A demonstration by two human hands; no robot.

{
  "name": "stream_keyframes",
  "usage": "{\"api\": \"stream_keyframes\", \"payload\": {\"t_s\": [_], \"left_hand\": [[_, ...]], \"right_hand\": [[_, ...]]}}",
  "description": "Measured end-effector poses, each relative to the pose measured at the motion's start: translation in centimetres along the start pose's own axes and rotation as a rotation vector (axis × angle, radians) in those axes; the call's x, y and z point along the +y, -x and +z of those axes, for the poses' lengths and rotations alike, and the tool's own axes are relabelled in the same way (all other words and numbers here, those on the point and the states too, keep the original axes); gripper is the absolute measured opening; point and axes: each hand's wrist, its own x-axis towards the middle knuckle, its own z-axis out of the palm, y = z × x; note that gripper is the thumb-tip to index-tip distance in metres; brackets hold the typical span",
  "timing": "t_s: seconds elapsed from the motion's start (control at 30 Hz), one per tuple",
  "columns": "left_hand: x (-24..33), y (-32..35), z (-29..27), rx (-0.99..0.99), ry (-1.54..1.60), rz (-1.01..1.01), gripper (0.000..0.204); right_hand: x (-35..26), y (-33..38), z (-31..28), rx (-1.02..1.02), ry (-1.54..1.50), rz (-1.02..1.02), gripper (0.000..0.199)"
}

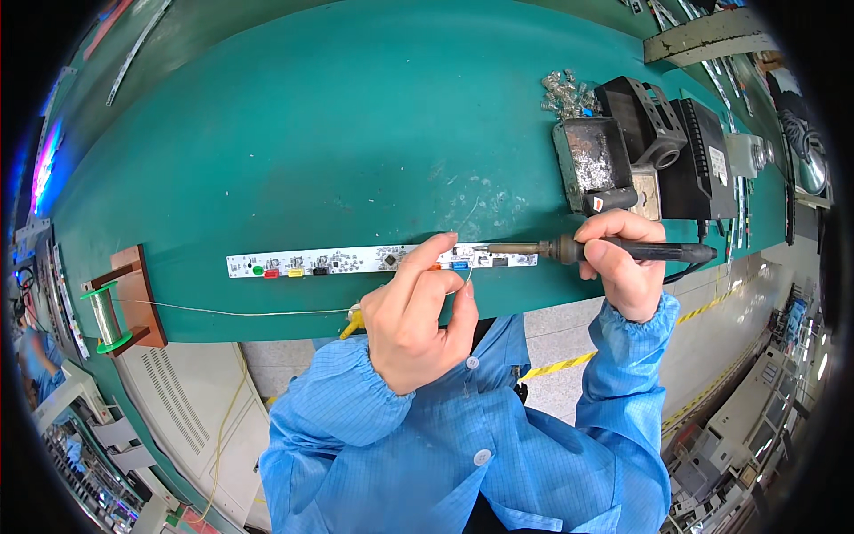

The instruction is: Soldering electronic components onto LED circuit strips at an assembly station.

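A long white circuit board [351, 260] lies crosswise near the front edge of the green bench. Coloured connectors in green, red, yellow and black sit along its left part. My left hand [411, 325] is over the board's right half, fingers curled and pinching thin solder wire [240, 312]. A yellow piece [354, 322] shows beside that hand; its kind is unclear. In my right hand [627, 271] is a soldering iron [560, 249], gripped by its dark handle. The iron's tip points left over the board, close to my left fingertips; I cannot tell whether it touches.
The wire runs back to a green spool [108, 316] on a brown wooden stand [142, 298] at the left. Far right stand a metal tray [594, 151], a black iron holder [636, 116], a black box [698, 160] and a pile of small clear parts [567, 93].
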Motion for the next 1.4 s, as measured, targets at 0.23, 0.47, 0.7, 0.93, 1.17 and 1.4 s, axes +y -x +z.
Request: {"api": "stream_keyframes", "payload": {"t_s": [0.23,0.47,0.7,0.93,1.17,1.4], "left_hand": [[0.0,-0.1,0.1,-0.014,-0.008,-0.014,0.014],[-0.1,0.0,0.2,0.016,-0.015,0.015,0.014],[0.5,-0.1,-0.3,0.017,0.003,-0.008,0.014],[2.9,-0.2,-5.0,0.049,0.000,0.144,0.017],[-1.6,-0.7,-7.1,-0.074,-0.048,0.149,0.017],[-2.7,-0.5,-6.9,-0.058,-0.043,0.128,0.014]], "right_hand": [[0.1,-0.5,-0.5,-0.039,-0.019,0.039,0.018],[0.1,-0.6,-0.5,-0.041,0.009,0.050,0.018],[0.0,-0.1,-0.5,-0.004,-0.008,0.032,0.019],[5.9,5.1,0.6,0.567,0.104,-0.591,0.026],[6.5,5.9,2.1,0.437,0.491,-0.531,0.035],[0.5,6.2,6.8,0.092,0.449,-0.811,0.027]]}}
